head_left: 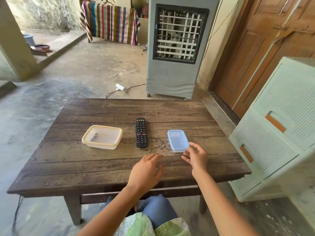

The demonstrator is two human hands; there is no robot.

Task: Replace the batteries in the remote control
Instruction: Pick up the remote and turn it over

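Observation:
A black remote control (141,132) lies button side up in the middle of the wooden table (85,164). Left of it stands a lidded cream plastic box (102,137) with small dark objects dimly visible inside. Right of the remote sits a small blue-lidded plastic box (178,140). My right hand (196,155) is at the near corner of the blue box, fingers spread, fingertips touching or almost touching its edge. My left hand (146,169) hovers flat over the table, near of the remote, holding nothing.
A grey air cooler (177,48) stands beyond the table's far edge, with a white plug box (121,88) and cable on the floor. A pale green drawer unit (276,130) stands close to the table's right side. My knees are under the near edge.

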